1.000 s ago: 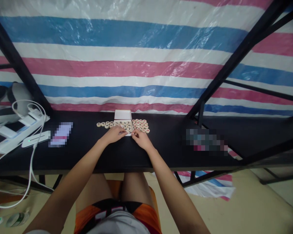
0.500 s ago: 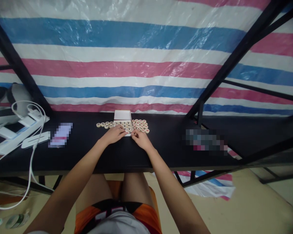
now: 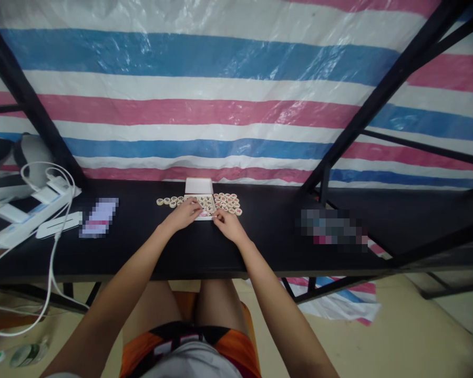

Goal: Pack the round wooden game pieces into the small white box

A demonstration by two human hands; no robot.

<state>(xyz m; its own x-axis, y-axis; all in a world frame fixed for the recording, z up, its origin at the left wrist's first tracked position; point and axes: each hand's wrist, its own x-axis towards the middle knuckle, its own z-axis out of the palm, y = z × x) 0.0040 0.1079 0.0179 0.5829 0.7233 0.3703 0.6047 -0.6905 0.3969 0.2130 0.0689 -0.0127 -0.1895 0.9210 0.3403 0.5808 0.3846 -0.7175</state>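
A small white box (image 3: 205, 218) with its lid (image 3: 199, 186) tipped up at the back lies on the black table. Round Chinese chess pieces (image 3: 207, 201) with dark characters sit inside it. My left hand (image 3: 186, 214) reaches over the box's left front part, fingers curled down and together among the pieces. What its fingertips hold, if anything, is hidden. At the front right corner, my right hand (image 3: 227, 223) has thumb and fingers closed against the box edge. Dark-marked pieces (image 3: 166, 201) lie in a line left of the box, and red-marked pieces (image 3: 231, 202) lie grouped at its right.
On the left of the table (image 3: 205, 257) are a blurred-out flat item (image 3: 100, 217), a white device (image 3: 59, 225) and a white cable (image 3: 53, 247). A pixelated object (image 3: 333, 228) lies to the right. Black metal bars (image 3: 341, 139) stand before a striped sheet (image 3: 205, 113).
My left hand has shifted slightly back and left, exposing more of the box's front inside. My right hand stays at the front right corner. The pieces outside look unchanged.
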